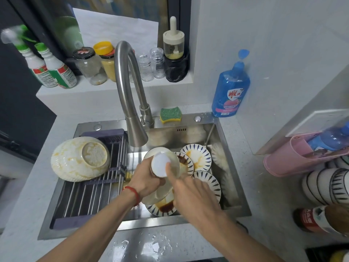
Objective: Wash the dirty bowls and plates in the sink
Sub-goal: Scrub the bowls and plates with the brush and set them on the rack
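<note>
Worktop (245,195), pale speckled, wet at 6 o'clock. Inset steel sink (236,186) at centre. Blue soap bottle (231,87) at 1 o'clock. Pink basket (294,157) and stacked bowls (324,186) at 3 o'clock. Red-labelled bottle (317,218), lying down, at 4 o'clock. Sponge (171,114) on the sink's back rim.

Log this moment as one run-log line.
stage: washing | left hand: holds bowl under faucet | right hand: rubbing bowl | dirty plates: in sink
</note>
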The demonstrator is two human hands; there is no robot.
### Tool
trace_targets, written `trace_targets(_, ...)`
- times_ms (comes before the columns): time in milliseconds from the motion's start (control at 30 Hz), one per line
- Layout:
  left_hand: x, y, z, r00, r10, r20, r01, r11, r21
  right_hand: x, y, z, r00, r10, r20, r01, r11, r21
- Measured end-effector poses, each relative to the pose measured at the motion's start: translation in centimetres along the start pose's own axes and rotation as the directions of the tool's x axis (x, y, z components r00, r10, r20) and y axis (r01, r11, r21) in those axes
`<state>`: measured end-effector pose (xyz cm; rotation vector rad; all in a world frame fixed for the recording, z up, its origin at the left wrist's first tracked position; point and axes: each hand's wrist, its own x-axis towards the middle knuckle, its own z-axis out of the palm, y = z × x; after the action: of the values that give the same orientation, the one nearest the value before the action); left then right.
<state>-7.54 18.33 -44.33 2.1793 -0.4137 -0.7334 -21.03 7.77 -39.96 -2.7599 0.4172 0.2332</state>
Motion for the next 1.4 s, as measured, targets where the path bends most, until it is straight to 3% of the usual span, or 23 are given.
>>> trace_targets(100, 0.0, -0.4, -0.1, 1.000, -0.024, 0.012, 0.024, 0.998, -0.053, 1.8, 2.2, -0.3, 0.990, 0.139, -0.013, -0.139, 0.990, 0.013)
trace_targets(233, -0.2, -1.5, -0.8, 1.000, -0.011, 0.009, 0.012, 0.997, -0.081, 0.7, 0.6, 0.5, 0.997, 0.073, 0.023, -0.074, 0.994, 0.078)
trace_targets(333, -0.5, -2.2, -1.1, 0.999, -0.009, 0.045, 0.012, 0.997, -0.070, 2.0, 2.6, 0.8, 0.977, 0.196, 0.088, -0.209, 0.963, 0.170)
trace_targets(467, -0.6, -3.0, -1.5, 0.998, -0.009, 0.062, 0.013, 0.997, -0.072, 1.6, 0.6, 1.1, 0.983, 0.136, 0.127, -0.162, 0.959, 0.233)
trace_targets(600, -0.4, -3.3, -2.4, 0.995, 0.007, 0.097, 0.000, 0.998, -0.069, 3.6, 2.3, 1.0, 0.954, 0.254, 0.159, -0.283, 0.938, 0.202)
trace_targets(733, -0.4, -3.7, -3.3, 0.997, 0.031, 0.070, -0.026, 0.997, -0.066, 2.5, -0.1, 0.7, 0.982, 0.135, 0.130, -0.160, 0.965, 0.209)
trace_targets(867, -0.5, -4.1, -3.8, 0.994, 0.042, 0.097, -0.036, 0.997, -0.068, 3.3, -0.3, 0.0, 0.972, 0.195, 0.132, -0.215, 0.964, 0.159)
trace_targets(967, -0.5, -4.6, -4.0, 0.997, 0.052, 0.061, -0.046, 0.995, -0.085, 1.7, -3.6, 0.4, 0.991, 0.057, 0.121, -0.070, 0.992, 0.102)
trace_targets(1100, -0.6, -5.2, -4.4, 0.995, 0.079, 0.060, -0.073, 0.992, -0.099, 3.6, -2.1, 0.2, 0.975, 0.189, 0.114, -0.198, 0.977, 0.082)
trace_targets(1233, -0.4, -5.6, -5.1, 0.996, 0.085, 0.028, -0.078, 0.981, -0.176, 2.5, -4.1, 0.8, 0.990, 0.098, 0.102, -0.107, 0.990, 0.090)
trace_targets(1333, -0.6, -6.3, -5.5, 0.995, 0.090, 0.037, -0.079, 0.972, -0.220, 4.3, -2.8, 0.8, 0.976, 0.179, 0.124, -0.196, 0.971, 0.140)
trace_targets(1400, -0.5, -6.5, -6.1, 0.995, 0.093, 0.027, -0.083, 0.963, -0.257, 4.3, -3.5, 1.0, 0.980, 0.160, 0.117, -0.177, 0.971, 0.158)
